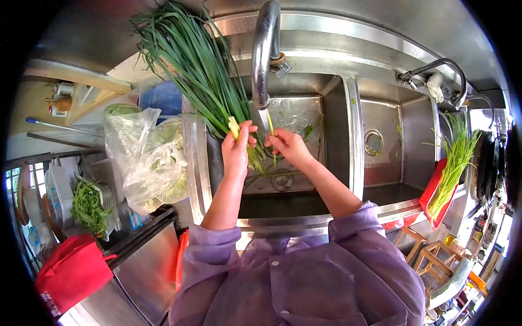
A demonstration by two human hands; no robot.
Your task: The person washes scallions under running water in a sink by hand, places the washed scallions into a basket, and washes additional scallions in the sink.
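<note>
A big bunch of long green leafy stalks (pixel 190 60) hangs over the left rim of the left sink (pixel 337 136), its lower ends inside the basin. My left hand (pixel 237 146) is closed around pale stalk ends at the lower right of this bunch. Just to its right, my right hand (pixel 288 145) pinches a thin yellow-green leaf (pixel 271 125) that stands upright between the fingers. From the faucet (pixel 265 60), water (pixel 264 120) runs down between my two hands. A loose bit of green leaf (pixel 308 132) lies on the basin floor.
Clear plastic bags of greens (pixel 149 157) are left of the sink, near a blue container (pixel 161 99). A second sink (pixel 380 174) is to the right, with a red basket (pixel 433 190) of thin green stalks (pixel 455 157) beyond it. A red bag (pixel 73 271) is at lower left.
</note>
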